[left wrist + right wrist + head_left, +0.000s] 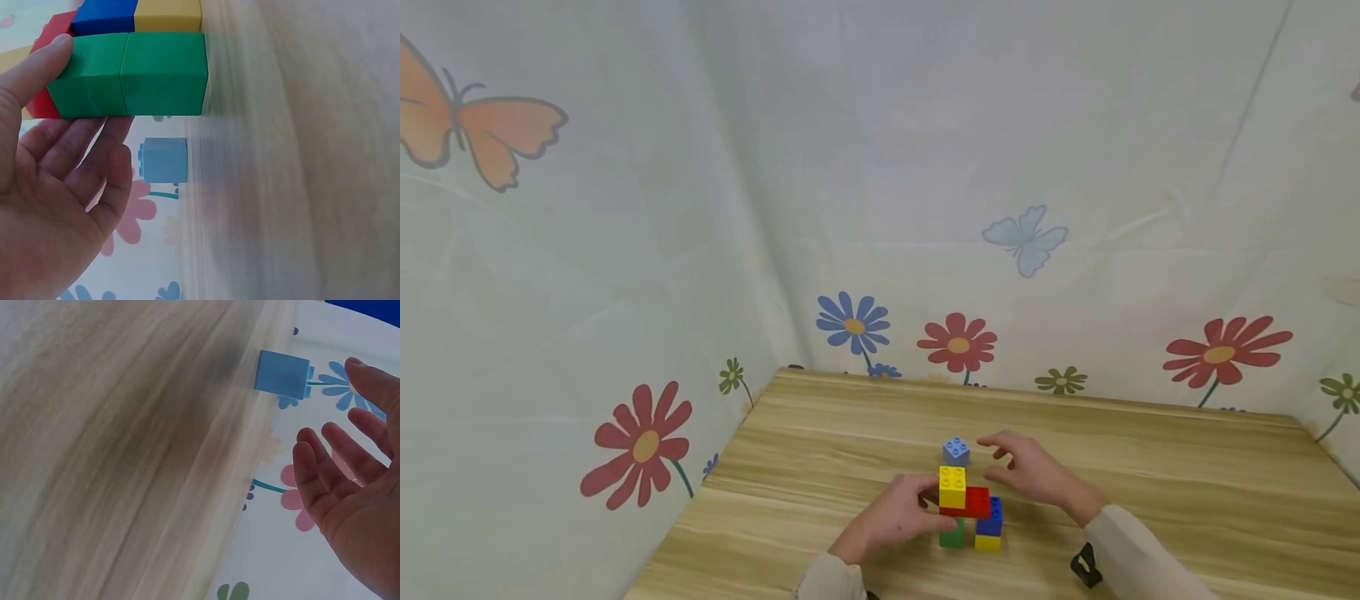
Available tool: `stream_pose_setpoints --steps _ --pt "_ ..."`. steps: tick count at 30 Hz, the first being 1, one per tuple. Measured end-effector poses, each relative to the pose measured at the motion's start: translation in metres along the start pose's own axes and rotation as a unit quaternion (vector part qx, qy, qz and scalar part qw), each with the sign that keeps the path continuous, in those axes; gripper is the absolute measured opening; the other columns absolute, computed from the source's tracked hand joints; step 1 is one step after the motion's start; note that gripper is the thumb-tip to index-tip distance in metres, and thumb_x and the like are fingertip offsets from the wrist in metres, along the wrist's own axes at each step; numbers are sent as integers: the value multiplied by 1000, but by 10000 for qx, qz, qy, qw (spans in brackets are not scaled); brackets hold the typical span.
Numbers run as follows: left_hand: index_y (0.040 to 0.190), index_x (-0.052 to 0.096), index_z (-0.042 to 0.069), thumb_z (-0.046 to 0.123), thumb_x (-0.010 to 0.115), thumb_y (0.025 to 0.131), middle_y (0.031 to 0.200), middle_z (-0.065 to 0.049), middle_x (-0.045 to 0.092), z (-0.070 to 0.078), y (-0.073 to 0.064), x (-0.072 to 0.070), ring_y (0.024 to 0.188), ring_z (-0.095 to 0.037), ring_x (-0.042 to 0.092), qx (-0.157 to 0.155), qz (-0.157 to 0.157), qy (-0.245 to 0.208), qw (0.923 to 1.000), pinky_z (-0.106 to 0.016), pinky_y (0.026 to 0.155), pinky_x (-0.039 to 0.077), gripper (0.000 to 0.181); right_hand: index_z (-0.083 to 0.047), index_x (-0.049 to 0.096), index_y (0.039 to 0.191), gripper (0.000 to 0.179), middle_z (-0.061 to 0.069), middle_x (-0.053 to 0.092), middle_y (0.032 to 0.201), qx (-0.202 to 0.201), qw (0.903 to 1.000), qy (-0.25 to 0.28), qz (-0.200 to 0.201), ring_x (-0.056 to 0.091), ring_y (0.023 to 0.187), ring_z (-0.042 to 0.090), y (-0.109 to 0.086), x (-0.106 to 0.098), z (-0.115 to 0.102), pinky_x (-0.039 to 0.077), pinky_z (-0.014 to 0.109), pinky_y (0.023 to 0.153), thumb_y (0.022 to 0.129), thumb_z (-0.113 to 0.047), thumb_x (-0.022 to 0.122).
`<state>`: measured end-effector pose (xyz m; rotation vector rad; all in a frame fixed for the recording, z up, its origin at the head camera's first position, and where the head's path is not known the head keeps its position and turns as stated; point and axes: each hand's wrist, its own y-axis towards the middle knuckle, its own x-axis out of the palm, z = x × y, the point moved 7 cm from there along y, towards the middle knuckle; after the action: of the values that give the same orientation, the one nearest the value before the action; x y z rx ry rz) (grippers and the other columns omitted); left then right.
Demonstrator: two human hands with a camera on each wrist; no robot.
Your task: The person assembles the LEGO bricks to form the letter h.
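Observation:
A small structure of toy building bricks stands on the table. Its left column is two green bricks (164,74), one on the other. The right column has a blue brick (989,521) over a yellow brick (988,542). A red brick (976,502) bridges the columns, with another yellow brick (952,487) on its left end. My left hand (901,515) grips the green column near its top, thumb on the near side and fingers behind. A light blue brick (956,451) sits apart, behind the structure. Beside it my right hand (1030,471) hovers with relaxed fingers, holding nothing.
The wooden table (835,433) meets a pale curtain (880,167) printed with flowers and butterflies at the back and left. A black strap-like piece (1086,567) shows by the right sleeve (1138,554).

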<state>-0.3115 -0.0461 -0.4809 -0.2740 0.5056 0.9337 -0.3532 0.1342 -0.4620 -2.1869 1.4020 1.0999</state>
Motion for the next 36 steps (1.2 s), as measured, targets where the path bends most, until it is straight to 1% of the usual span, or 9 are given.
stream_pose_setpoints --steps 6,12,18,22,26,29,32,36 --pt "110 64 29 29 76 80 100 18 63 2 -2 -1 89 -3 58 -9 -71 95 9999 -28 82 47 32 -6 50 134 52 12 52 130 -145 9997 -66 -194 56 103 29 9 9 1 52 39 79 87 -18 70" --pt "110 64 29 30 75 81 100 18 63 6 -1 -2 90 -2 57 17 -91 192 9998 -27 82 47 31 -8 47 138 55 12 49 135 -283 9991 -179 -250 57 104 31 21 15 3 51 42 82 88 -18 69" --pt "110 63 29 30 75 81 99 18 63 3 0 1 88 -2 57 -74 -103 197 9997 -28 81 48 31 -8 43 141 56 16 42 140 -462 9975 -232 -475 57 105 30 30 23 4 51 42 84 90 -14 65" --pt "110 63 28 31 75 81 98 18 63 2 1 2 88 -2 57 -76 -109 195 9997 -27 80 48 31 -9 42 142 55 17 39 142 -384 9975 -150 -583 56 108 30 33 28 5 49 44 87 91 -11 64" --pt "109 63 28 30 75 82 98 18 63 3 0 2 87 -2 57 -6 -104 219 9997 -24 79 47 30 -9 44 141 53 15 41 142 -324 9972 -260 -629 55 109 29 34 31 7 48 44 89 91 -11 63" --pt "109 63 28 30 75 82 98 17 63 3 0 1 87 -2 57 -24 -108 203 9997 -24 79 47 30 -9 46 139 52 13 44 139 -274 9973 -305 -605 56 106 26 34 31 8 48 44 89 91 -13 64" --pt "110 63 28 31 75 82 98 17 63 2 -1 0 87 -2 57 -114 -115 166 9997 -25 79 47 30 -10 49 136 49 10 50 134 -168 9981 -232 -538 56 104 24 35 30 10 48 44 88 89 -14 66" --pt "110 63 28 31 75 81 97 17 63 1 -2 -1 87 -3 57 -222 -120 169 9995 -25 80 47 31 -13 56 125 39 5 57 122 84 9991 -102 -413 56 100 22 36 27 14 48 45 87 88 -13 68"
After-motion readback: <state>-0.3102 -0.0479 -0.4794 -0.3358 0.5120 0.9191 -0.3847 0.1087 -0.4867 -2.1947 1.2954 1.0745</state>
